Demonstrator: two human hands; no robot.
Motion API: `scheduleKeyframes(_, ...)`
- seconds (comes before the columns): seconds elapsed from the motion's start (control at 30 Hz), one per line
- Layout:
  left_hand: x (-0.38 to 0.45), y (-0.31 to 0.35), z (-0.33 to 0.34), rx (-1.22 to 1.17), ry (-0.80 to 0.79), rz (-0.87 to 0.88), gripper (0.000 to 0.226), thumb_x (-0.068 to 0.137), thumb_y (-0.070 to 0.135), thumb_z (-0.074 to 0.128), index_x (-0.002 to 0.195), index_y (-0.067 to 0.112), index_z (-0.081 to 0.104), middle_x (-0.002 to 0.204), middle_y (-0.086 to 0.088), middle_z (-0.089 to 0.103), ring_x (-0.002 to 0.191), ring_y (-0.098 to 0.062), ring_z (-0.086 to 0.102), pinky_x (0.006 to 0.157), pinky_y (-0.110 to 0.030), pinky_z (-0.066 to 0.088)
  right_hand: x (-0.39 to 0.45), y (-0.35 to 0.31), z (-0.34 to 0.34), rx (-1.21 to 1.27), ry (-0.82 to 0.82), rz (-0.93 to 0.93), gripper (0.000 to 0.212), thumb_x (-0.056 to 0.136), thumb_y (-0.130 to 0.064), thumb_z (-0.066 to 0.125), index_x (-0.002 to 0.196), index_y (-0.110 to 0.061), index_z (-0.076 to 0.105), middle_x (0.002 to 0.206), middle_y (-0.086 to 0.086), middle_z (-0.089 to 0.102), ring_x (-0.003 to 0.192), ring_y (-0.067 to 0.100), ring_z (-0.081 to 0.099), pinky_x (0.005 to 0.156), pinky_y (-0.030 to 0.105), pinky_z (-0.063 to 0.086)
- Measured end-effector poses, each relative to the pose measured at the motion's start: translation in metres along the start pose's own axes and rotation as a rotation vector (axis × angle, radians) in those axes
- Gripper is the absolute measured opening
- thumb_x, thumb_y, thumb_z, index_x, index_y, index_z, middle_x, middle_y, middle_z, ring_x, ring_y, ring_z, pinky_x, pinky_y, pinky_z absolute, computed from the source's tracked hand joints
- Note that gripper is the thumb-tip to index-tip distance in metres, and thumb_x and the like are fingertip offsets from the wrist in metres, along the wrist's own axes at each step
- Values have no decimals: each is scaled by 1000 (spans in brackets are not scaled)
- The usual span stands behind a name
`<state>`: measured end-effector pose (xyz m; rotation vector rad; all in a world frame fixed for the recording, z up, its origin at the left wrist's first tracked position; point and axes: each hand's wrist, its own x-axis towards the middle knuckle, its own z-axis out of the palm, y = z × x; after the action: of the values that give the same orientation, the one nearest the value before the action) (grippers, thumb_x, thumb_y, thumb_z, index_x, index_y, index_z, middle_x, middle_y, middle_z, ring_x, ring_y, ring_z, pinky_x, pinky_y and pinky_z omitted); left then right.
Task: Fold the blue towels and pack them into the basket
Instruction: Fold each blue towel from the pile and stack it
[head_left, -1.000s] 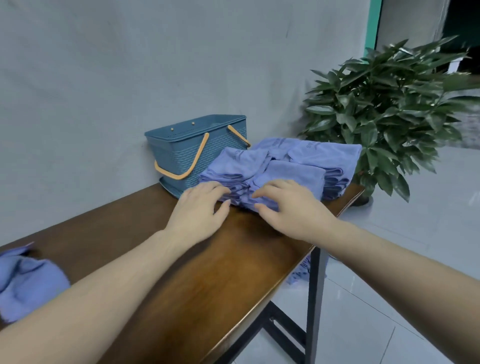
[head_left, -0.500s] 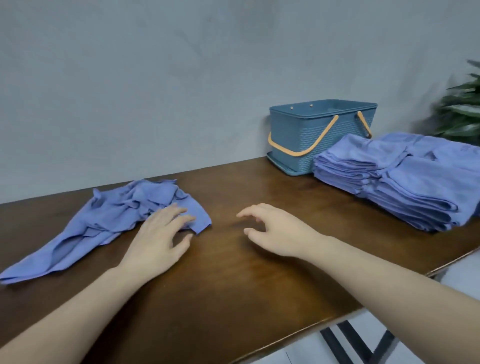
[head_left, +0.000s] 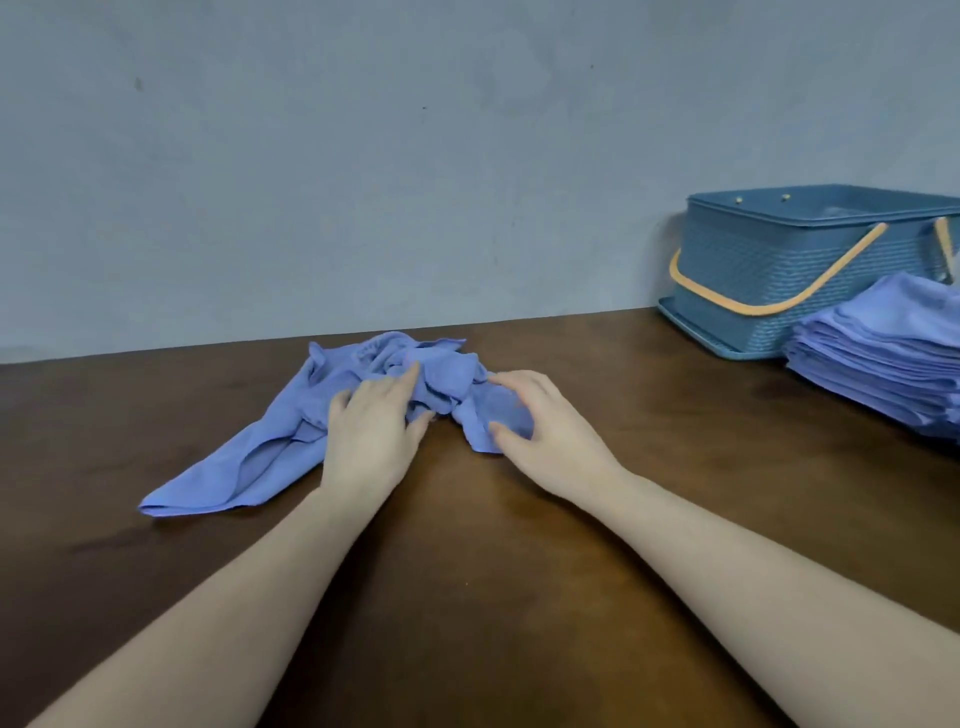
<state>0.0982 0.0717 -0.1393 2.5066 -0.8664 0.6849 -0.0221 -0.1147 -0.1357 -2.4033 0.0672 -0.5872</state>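
Observation:
A crumpled blue towel (head_left: 291, 447) lies on the wooden table (head_left: 467, 597), its long tail trailing to the front left. My left hand (head_left: 371, 431) lies on its bunched middle, fingers over the cloth and thumb closing in from the right. My right hand (head_left: 545, 426) grips the towel's right end, fingers curved over it and thumb on its edge. The blue basket (head_left: 769, 270) with orange handles stands at the back right against the wall. In front of it sits a stack of folded blue towels (head_left: 883, 358), cut off by the right frame edge.
A grey wall runs along the table's far edge. The dark brown tabletop stretches in front of my forearms and off to the left of the towel.
My view has swung left from the folded stack to the crumpled towel. Both hands left the stack; the right hand moved over and took the towel's right end, and the cloth bunched up.

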Motion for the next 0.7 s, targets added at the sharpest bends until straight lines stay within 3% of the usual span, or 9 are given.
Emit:
scheduleKeyframes(0.07, 3, -4, 0, -113, 33, 43, 15, 91, 29, 62, 101, 26, 73, 86, 3, 66, 87, -27, 62, 75, -39, 40, 6, 3, 0, 52, 34, -9, 60, 90, -28, 67, 144, -38, 43, 143, -22, 39, 124, -7, 40, 102, 25, 41)
scheduleKeyframes(0.2, -10, 3, -5, -450, -15, 218, 23, 90, 36, 57, 100, 25, 74, 88, 10, 63, 82, -9, 57, 74, -27, 45, 6, 11, -6, 132, -22, -103, 84, 78, -54, 76, 148, -52, 29, 157, -22, 26, 146, -4, 23, 117, 30, 28)
scheduleKeyframes(0.23, -14, 9, -8, -508, -48, 269, 24, 91, 36, 57, 101, 24, 75, 90, 12, 61, 82, -8, 57, 74, -22, 44, 5, 14, -9, 111, -63, -112, 83, 76, -59, 76, 145, -58, 31, 160, -22, 21, 149, -1, 18, 118, 31, 25)
scheduleKeyframes(0.3, -19, 21, -10, -587, -88, 339, 19, 92, 30, 62, 101, 20, 75, 93, 12, 58, 82, -9, 57, 72, -15, 42, 3, 18, -16, 90, -102, -118, 59, 78, -51, 77, 130, -58, 51, 160, -20, 25, 149, 1, 20, 117, 28, 25)
scheduleKeyframes(0.4, -21, 32, -10, -676, -21, 315, 17, 93, 28, 65, 99, 15, 72, 107, 9, 59, 94, -9, 59, 78, -19, 45, 1, 20, -27, 229, -38, -93, 25, 89, -16, 73, 100, -38, 68, 135, -18, 59, 133, -4, 46, 111, 26, 38)
scheduleKeyframes(0.47, -20, 31, -8, -586, 47, 288, 26, 91, 36, 63, 109, 17, 68, 124, 10, 58, 113, -8, 57, 92, -27, 47, -1, 14, -36, 411, -38, -27, 12, 96, -14, 67, 95, -26, 70, 107, -12, 72, 107, -1, 63, 95, 21, 47)
scheduleKeyframes(0.5, -19, 28, -5, -515, 69, 282, 33, 90, 38, 64, 118, 21, 64, 132, 9, 56, 122, -9, 53, 99, -30, 45, -1, 11, -41, 465, -6, -7, 6, 97, -19, 66, 93, -20, 69, 96, -7, 72, 93, 3, 64, 86, 21, 48)
scheduleKeyframes(0.57, -16, 21, -3, -418, 86, 248, 49, 88, 44, 64, 133, 29, 55, 140, 8, 51, 132, -11, 48, 107, -34, 40, -1, 7, -50, 527, 106, 7, 22, 95, -30, 64, 83, -12, 61, 78, -1, 60, 75, 8, 55, 71, 23, 43)
scheduleKeyframes(0.7, -14, 13, -2, -276, 11, 83, 62, 85, 56, 64, 140, 33, 49, 136, 10, 55, 128, -15, 49, 106, -41, 39, -2, 3, -69, 636, 235, 123, 26, 98, -32, 63, 80, -16, 52, 72, -7, 50, 69, 6, 48, 65, 24, 38)
